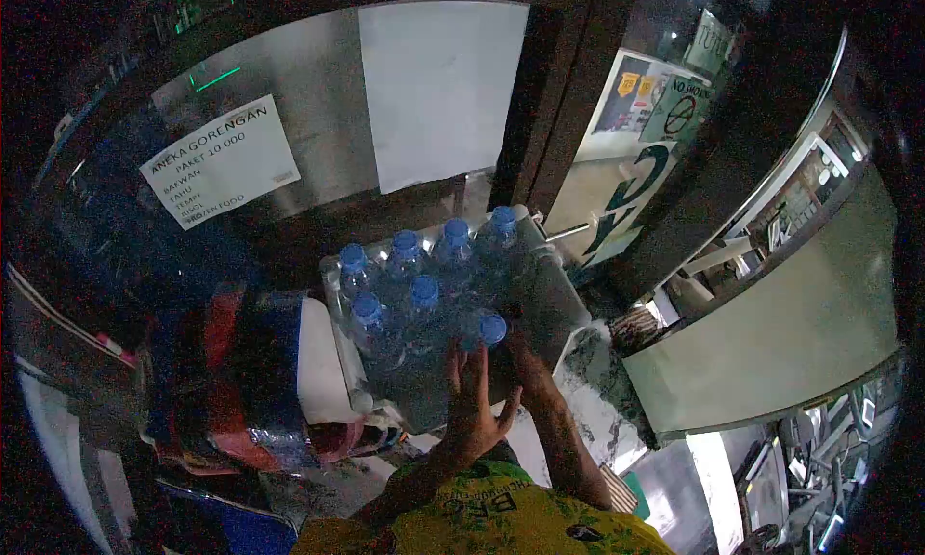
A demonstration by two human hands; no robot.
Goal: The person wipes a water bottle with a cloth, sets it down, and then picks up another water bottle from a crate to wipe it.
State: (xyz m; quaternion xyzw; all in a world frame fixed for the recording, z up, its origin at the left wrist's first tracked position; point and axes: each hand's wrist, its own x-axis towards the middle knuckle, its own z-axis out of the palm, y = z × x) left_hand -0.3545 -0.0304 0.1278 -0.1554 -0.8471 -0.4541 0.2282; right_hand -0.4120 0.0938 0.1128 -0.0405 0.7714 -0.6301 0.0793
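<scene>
A grey-white plastic box (568,309) holds several clear bottles with blue caps, standing upright in rows; a capped bottle (407,251) is in the back row. Near the front, a bottle (492,331) stands between my hands. My right hand (528,357) is at this bottle's right side, its fingers dark and partly hidden, curled around it. To the bottle's lower left, my left hand (472,396) has its fingers stretched forward and the thumb apart, with nothing in the palm.
Behind the box is a glass pane with a handwritten menu sheet (222,160) and a blank white sheet (443,92). Left of the box stands a bulky blue-and-red wrapped stack (241,372). A marble-patterned surface (602,386) and a pale curved panel (780,314) lie to the right.
</scene>
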